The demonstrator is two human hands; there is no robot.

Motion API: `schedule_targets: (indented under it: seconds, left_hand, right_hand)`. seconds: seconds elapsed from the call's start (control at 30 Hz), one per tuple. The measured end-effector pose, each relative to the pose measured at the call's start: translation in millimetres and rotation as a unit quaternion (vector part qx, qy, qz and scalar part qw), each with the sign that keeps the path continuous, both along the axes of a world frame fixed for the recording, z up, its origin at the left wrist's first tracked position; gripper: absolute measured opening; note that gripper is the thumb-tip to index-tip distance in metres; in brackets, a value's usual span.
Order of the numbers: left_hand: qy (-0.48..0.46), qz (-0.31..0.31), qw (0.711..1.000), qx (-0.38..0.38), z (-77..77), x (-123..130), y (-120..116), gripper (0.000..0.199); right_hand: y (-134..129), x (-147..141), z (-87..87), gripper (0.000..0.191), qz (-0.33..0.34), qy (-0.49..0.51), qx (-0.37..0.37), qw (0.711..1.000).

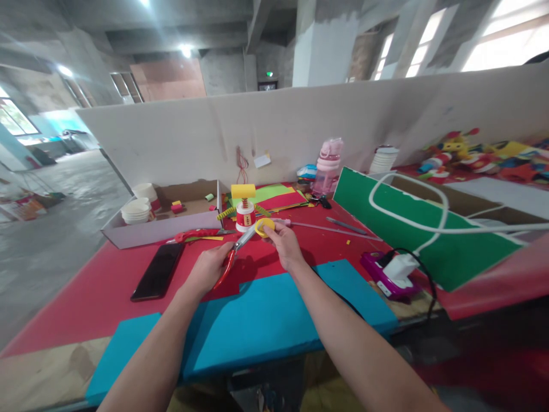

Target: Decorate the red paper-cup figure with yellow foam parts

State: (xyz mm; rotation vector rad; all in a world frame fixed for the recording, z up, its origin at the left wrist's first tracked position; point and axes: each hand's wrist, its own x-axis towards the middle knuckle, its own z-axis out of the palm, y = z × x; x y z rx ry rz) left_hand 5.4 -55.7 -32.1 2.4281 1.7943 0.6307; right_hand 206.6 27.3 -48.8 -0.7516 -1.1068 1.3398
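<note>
Yellow disc (pixel 259 228) sat pinched in R hand (pixel 285 245), above tabletop (pixel 92 292) approx. midway btwn. near & far edges; L hand (pixel 210 268) gripped red-handled scissors (pixel 235 246) at it. Short snips, turning it slowly, prob. suited best.

interior of a concrete hall, seen over a table (pixel 23 377) with a red covering (pixel 94 297) and a strip of bare wood (pixel 60 360) at its near edge; a pale partition (pixel 180 137) stands behind; beyond it are a thick pillar (pixel 326 57), a grey far wall (pixel 225 74), a brownish panel (pixel 169 80) and a small lit green sign (pixel 269 74); lamps (pixel 186 51) shine beneath the beamed ceiling (pixel 175 17); daylight enters by a left window (pixel 16 117) and bright right-hand windows (pixel 510 37); the grey floor (pixel 79 183) has a dull sheen
</note>
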Motion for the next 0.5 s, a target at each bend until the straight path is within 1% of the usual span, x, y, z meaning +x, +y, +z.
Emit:
schedule_targets:
  seconds: [0.13, 0.4, 0.5]
  left_hand:
    - [0.014, -0.004, 1.000, 0.002, -0.6, -0.2, 0.1, 0.029]
    - [0.038, -0.002, 0.999, -0.001, 2.0, 1.4, -1.4, 0.023]
    - [0.045, 0.004, 0.999, -0.003, 3.2, 2.7, -2.2, 0.023]
  right_hand:
    - [0.1, 0.5, 0.0, 0.044, -0.004, 0.015, 0.001, 1.000]
    - [0.2, 1.1, -0.7, 0.045, -0.004, 0.007, 0.006, 1.000]
    - [-0.1, 0.9, -0.6, 0.043, -0.002, 0.003, 0.009, 1.000]
